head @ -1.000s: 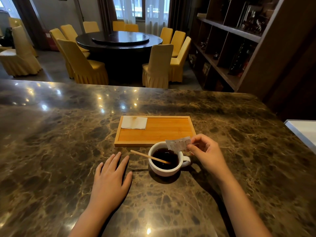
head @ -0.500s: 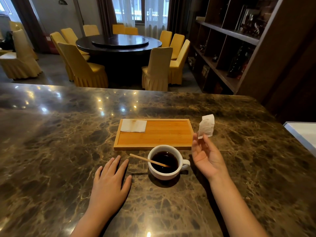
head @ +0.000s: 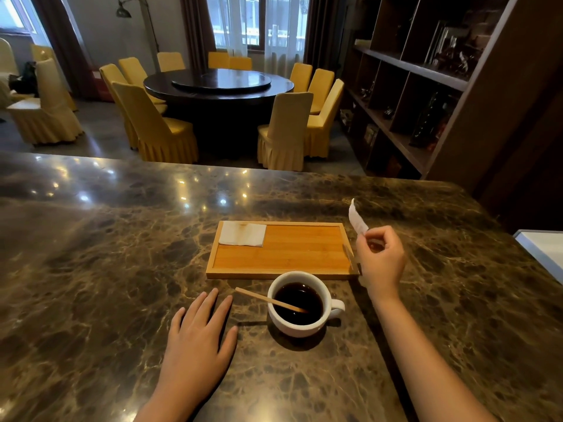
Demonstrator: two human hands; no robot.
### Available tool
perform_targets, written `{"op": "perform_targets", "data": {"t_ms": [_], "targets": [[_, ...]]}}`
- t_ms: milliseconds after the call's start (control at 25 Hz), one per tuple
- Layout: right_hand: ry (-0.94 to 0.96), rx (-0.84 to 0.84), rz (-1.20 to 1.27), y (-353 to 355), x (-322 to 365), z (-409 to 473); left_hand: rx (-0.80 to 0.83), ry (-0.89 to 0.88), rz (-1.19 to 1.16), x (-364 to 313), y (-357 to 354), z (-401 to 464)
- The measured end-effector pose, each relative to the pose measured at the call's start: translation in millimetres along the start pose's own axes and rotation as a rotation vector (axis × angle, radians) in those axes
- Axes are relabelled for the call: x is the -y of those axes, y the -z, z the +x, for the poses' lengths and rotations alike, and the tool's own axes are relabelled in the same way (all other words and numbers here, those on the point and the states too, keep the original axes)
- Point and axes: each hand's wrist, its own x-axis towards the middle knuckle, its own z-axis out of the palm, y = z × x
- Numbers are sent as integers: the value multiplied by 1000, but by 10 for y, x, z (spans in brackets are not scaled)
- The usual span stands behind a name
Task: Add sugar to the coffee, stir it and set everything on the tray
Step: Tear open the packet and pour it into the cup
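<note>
A white cup (head: 304, 325) of dark coffee stands on the marble counter in front of a wooden tray (head: 283, 255). A wooden stirrer (head: 262, 297) leans in the cup, its free end sticking out to the left. A folded white napkin (head: 242, 234) lies in the tray's far left corner. My right hand (head: 380, 263) is at the tray's right end, fingers pinched on a white sugar packet (head: 356, 219) held upright. My left hand (head: 198, 339) lies flat on the counter, left of the cup, holding nothing.
The dark marble counter (head: 106, 284) stretches wide on all sides. A white surface (head: 545, 248) shows at the right edge. Beyond the counter are a round dark table (head: 217, 83) with yellow chairs and a dark shelf unit (head: 426, 86) on the right.
My right hand has carried the sugar packet from above the cup up and to the right, beside the tray's right end. The left hand has stayed flat.
</note>
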Motion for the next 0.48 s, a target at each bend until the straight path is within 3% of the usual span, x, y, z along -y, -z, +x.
{"op": "perform_targets", "data": {"t_ms": [240, 480], "targets": [[483, 320, -479, -171, -210, 159, 27, 3, 24, 15, -5, 21], [523, 591, -617, -273, -220, 273, 29, -1, 45, 28, -9, 16]]}}
